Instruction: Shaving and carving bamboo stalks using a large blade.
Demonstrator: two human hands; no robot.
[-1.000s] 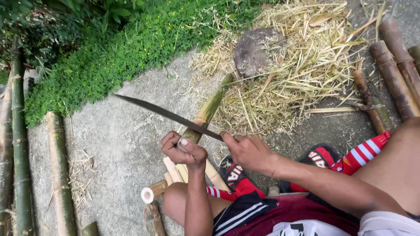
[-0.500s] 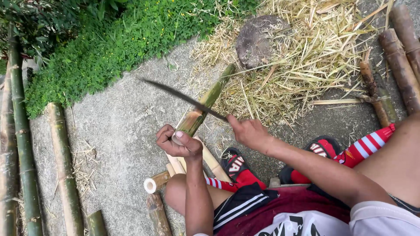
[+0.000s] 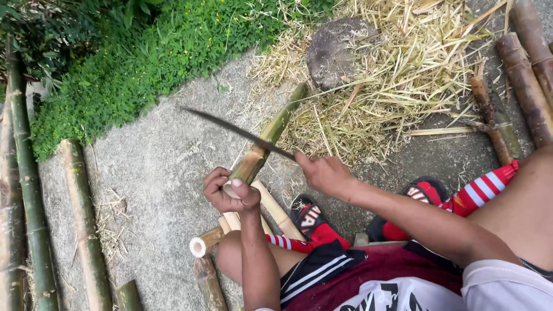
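Bamboo stalk, green and slanting from frame centre up toward the straw, gripped at its near cut end by left hand, fingers wrapped closed around it. Long dark knife crossing the stalk at a shallow angle, blade tip pointing to the upper left, handle clenched in right hand just right of centre. Pale cut bamboo pieces below the hands, straw pile and round flat stone at upper right, long bamboo poles along the left edge, grass at upper left.
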